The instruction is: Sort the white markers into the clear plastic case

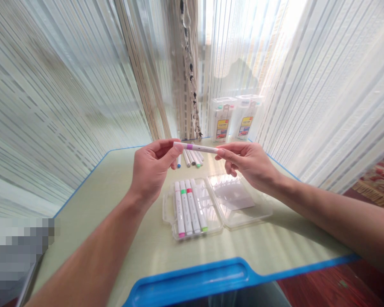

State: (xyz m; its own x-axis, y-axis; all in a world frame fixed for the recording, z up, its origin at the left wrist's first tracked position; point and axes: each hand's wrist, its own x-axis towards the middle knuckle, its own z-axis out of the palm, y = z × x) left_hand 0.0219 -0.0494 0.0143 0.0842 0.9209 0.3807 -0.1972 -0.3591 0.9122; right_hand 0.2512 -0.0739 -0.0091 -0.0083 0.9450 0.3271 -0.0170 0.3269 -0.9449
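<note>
We're at the head, looking forward and down; left hand (150,168) and right hand (254,164) close, worktop (92,196) below; curtains (320,85) beyond, seemingly glare-washed.

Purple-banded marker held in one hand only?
No: the left hand holds one end of the purple-banded marker, the right hand the other.

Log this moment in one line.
left grip: purple-banded marker, banded end; right grip: its other end; below: open case, four markers; beyond: loose markers
</note>
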